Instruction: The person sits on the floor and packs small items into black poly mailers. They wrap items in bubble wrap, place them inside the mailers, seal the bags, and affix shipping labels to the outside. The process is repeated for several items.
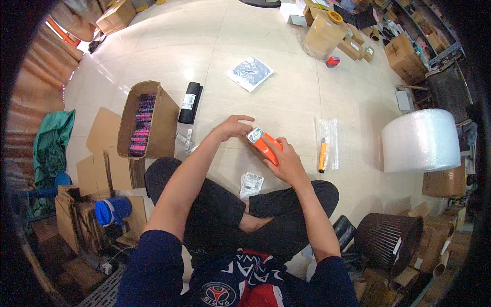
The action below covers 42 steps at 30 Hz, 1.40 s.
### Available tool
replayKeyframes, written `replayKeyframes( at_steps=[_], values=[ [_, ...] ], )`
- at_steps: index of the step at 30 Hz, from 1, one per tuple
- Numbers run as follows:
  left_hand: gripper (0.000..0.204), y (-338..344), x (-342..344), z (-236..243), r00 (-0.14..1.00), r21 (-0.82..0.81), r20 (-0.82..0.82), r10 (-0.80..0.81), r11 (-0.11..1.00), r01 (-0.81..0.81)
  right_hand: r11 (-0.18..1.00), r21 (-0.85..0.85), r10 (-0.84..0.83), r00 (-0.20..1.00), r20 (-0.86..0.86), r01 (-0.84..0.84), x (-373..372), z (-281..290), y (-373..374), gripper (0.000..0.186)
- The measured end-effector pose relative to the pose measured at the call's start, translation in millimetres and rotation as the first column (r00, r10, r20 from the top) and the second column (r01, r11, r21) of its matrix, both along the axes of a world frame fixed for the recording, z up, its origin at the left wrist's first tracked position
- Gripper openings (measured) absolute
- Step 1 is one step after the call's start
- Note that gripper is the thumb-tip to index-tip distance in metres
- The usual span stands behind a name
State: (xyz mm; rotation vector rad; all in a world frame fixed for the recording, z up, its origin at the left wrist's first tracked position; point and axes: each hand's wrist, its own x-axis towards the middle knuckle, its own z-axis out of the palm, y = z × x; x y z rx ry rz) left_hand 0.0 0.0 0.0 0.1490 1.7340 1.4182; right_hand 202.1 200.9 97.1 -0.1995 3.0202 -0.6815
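I sit cross-legged on a pale tiled floor. My right hand (287, 162) grips an orange handheld tool (264, 144) with a silver-grey head, held tilted above the floor in front of my knees. My left hand (234, 126) hovers just left of the tool's head, fingers spread and holding nothing, fingertips close to the head. A small clear packet (251, 184) with printing lies on the floor by my right shin. An orange pen-like item (322, 155) lies on a clear plastic bag (327, 138) to the right of my right hand.
An open cardboard box (164, 120) of pink-and-dark packets stands at left, a black roll (190, 102) beside it. A flat grey packet (250, 73) lies farther out. A bubble-wrap roll (420, 140) and dark woven basket (387, 238) stand right. Flattened cardboard (99, 153) lies left.
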Motion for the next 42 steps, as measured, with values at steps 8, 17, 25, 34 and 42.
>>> replayKeyframes(
  at_steps=[8,17,25,34,42],
  values=[
    [0.048,-9.4,-46.3,-19.0,0.898,-0.266,-0.424,-0.116,0.964,-0.001,0.987,0.155,0.029,0.994,0.102,-0.045,-8.5,8.3,-3.1,0.065],
    [0.051,-22.6,-32.4,-37.0,0.924,-0.148,-0.381,-0.016,0.988,-0.044,0.969,0.219,0.089,0.989,0.122,-0.115,-19.6,5.3,-0.7,0.061],
    [0.053,-25.5,-21.2,-40.8,0.891,-0.267,-0.453,-0.036,0.959,-0.097,0.973,0.187,0.111,0.983,0.146,-0.138,-27.1,5.3,-1.1,0.063],
    [0.073,-15.0,-4.6,-38.0,0.514,-0.597,-0.628,-0.585,0.786,0.164,0.952,0.263,0.063,0.940,0.334,-0.157,-46.1,5.9,-11.6,0.060],
    [0.068,-1.7,13.7,-25.4,0.333,-0.567,-0.650,-0.683,0.728,0.385,0.951,0.249,0.058,0.900,0.432,-0.181,-70.6,-2.3,-11.8,0.041]
  ],
)
